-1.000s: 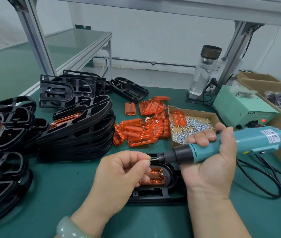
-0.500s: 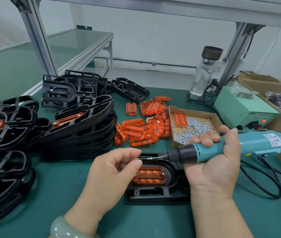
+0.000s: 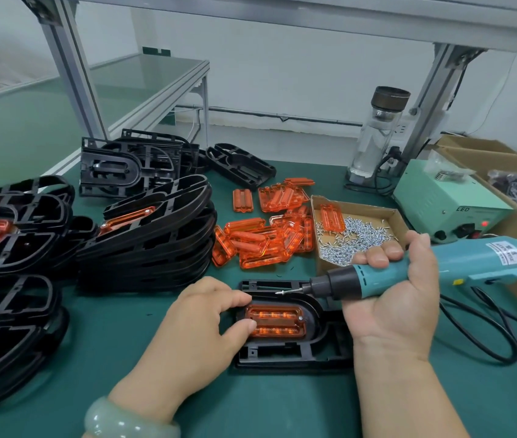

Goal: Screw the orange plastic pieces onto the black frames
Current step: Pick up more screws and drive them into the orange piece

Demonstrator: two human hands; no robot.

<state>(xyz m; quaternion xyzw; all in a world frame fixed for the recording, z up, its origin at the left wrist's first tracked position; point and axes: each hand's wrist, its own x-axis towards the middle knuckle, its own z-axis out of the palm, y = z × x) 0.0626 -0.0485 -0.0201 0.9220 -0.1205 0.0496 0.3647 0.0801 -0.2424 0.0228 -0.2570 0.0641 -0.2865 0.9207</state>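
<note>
Left hand (image 3: 200,320) dropped, pinching orange piece (image 3: 277,320); frame (image 3: 285,355) half-hidden.

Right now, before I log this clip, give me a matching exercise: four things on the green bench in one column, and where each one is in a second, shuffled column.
Things
1. teal electric screwdriver
2. translucent orange plastic piece
3. small silver screws
4. clear glass bottle with dark lid

Places
A. in the open cardboard tray
B. standing at the back, by the metal post
C. gripped in the right hand
D. seated in the black plastic frame, the left hand holding its end

Pairs: 1-C, 2-D, 3-A, 4-B
</note>
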